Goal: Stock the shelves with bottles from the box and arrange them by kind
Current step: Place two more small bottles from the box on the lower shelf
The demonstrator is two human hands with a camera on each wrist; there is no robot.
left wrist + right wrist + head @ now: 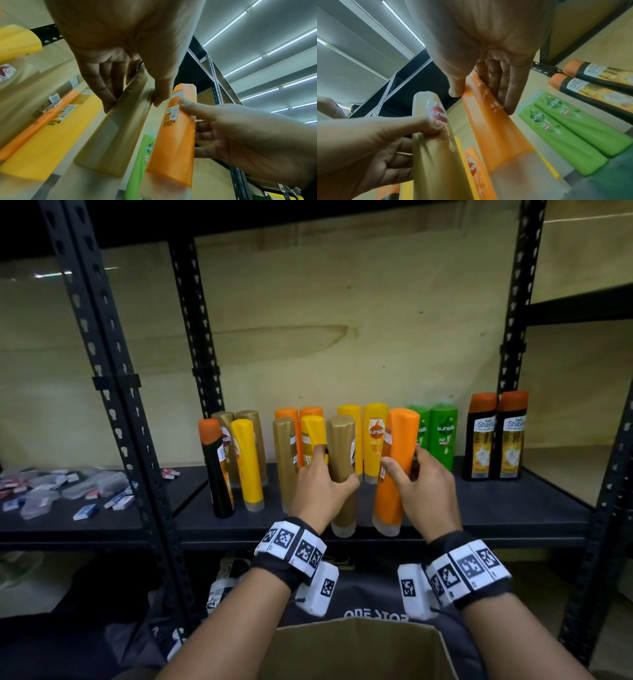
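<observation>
My left hand (335, 470) grips a gold Sunsilk bottle (342, 440) round its middle, cap end down by the front edge of the dark shelf (479, 508). My right hand (404, 460) grips an orange bottle (399, 433) just to its right, tilted slightly. In the left wrist view, fingers and thumb of the left hand (133, 101) wrap the gold bottle (116, 135), with the orange bottle (173, 146) beside it. The right wrist view has the right hand (481, 100) clasping the orange bottle (496, 132). Whether either base touches the shelf is unclear.
Behind stand yellow bottles (375, 436), two green ones (433, 433) and two black orange-capped ones (496, 436). Mixed bottles (248, 467) stand left. A cardboard box (356, 645) sits below my wrists. Small packs (68, 491) litter the left shelf. Black uprights (137, 440) frame the bay.
</observation>
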